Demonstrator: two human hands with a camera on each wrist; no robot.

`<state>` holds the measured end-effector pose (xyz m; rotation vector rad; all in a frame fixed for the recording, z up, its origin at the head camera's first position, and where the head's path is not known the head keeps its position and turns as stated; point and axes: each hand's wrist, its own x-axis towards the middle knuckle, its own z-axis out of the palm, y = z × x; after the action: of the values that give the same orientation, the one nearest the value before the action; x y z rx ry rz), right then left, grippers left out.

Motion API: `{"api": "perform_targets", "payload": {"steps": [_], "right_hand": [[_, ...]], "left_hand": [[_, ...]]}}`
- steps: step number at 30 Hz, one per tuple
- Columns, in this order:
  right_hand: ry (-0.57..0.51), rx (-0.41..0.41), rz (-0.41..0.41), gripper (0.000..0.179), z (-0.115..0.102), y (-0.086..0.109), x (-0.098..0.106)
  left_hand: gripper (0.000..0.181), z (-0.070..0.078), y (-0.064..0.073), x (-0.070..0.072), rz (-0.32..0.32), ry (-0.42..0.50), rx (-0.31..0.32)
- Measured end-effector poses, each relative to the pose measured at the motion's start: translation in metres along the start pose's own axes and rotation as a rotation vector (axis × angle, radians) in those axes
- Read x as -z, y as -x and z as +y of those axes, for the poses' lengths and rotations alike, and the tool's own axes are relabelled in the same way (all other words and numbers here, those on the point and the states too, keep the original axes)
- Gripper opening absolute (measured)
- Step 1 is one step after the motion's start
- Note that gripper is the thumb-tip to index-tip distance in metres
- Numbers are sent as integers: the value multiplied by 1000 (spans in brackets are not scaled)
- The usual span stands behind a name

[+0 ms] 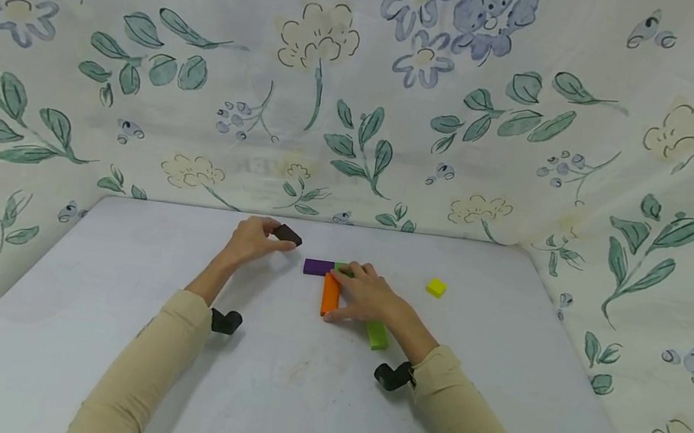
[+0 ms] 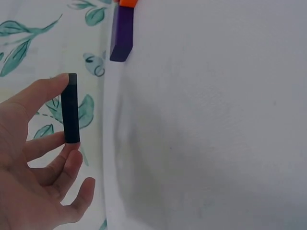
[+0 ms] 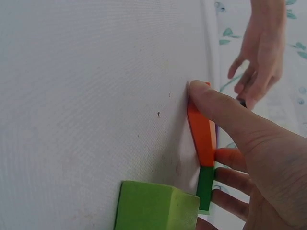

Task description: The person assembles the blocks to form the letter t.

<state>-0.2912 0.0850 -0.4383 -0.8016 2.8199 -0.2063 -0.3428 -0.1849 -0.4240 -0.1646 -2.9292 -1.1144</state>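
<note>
My left hand (image 1: 254, 240) pinches a dark, nearly black block (image 1: 288, 236) by its ends, held up off the table. In the left wrist view this block (image 2: 70, 110) stands between thumb and fingers. My right hand (image 1: 369, 296) spans an orange block (image 1: 330, 295) lengthwise, thumb at its near end and fingers at the far end. Beyond the orange block lies a purple block (image 1: 318, 268), with a green block (image 1: 340, 267) at its right, partly covered by my fingers. A light green block (image 1: 377, 335) lies under my right wrist, partly hidden.
A small yellow block (image 1: 436, 287) lies on the white table (image 1: 285, 407), to the right of my right hand. Flowered cloth (image 1: 354, 94) hangs behind the table and along its sides. Each wrist carries a black camera mount (image 1: 226, 321).
</note>
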Motion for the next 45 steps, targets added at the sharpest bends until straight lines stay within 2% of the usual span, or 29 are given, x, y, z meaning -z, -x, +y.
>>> {"api": "perform_targets", "payload": {"steps": [11, 19, 32, 45], "right_hand": [[-3, 6, 4, 92, 2, 1, 1], [-12, 10, 4, 91, 2, 1, 0], [-17, 23, 1, 91, 2, 3, 3], [-14, 27, 9, 93, 3, 0, 1]], "left_hand": [[75, 7, -6, 5, -30, 43, -15], [72, 12, -10, 3, -41, 73, -44], [70, 23, -19, -8, -79, 69, -72], [66, 25, -26, -19, -98, 58, -88]]}}
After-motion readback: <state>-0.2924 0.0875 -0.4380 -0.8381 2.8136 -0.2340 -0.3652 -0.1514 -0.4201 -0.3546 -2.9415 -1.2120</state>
